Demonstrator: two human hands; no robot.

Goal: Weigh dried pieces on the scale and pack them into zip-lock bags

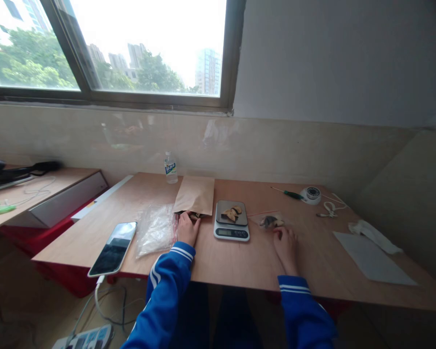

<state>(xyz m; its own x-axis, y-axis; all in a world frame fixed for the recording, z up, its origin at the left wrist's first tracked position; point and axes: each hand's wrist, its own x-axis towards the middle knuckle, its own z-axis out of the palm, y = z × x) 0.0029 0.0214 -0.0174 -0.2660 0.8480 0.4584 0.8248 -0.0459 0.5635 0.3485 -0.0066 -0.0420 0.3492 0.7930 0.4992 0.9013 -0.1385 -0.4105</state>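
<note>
My left hand [188, 230] is at the mouth of a brown paper bag [195, 194], its fingers bent around dark and tan dried pieces there; the fingertips are partly hidden. Right of it, a small digital scale [232, 233] carries several pale dried slices [231, 214] with dark rims. A small clear zip bag [254, 219] with dark and pale pieces [272, 222] inside lies farther right. My right hand [286, 244] rests at its near edge, fingers curled and pinched against the plastic. Beside my left wrist is a larger clear plastic bag [155, 231].
A phone [113, 248] with a white cable lies at the left table edge. Behind stands a water bottle [170, 168]. To the right are a green-handled screwdriver [292, 195], a white round device [311, 195] with a cord, a paper sheet [374, 258] and a white cloth [374, 236].
</note>
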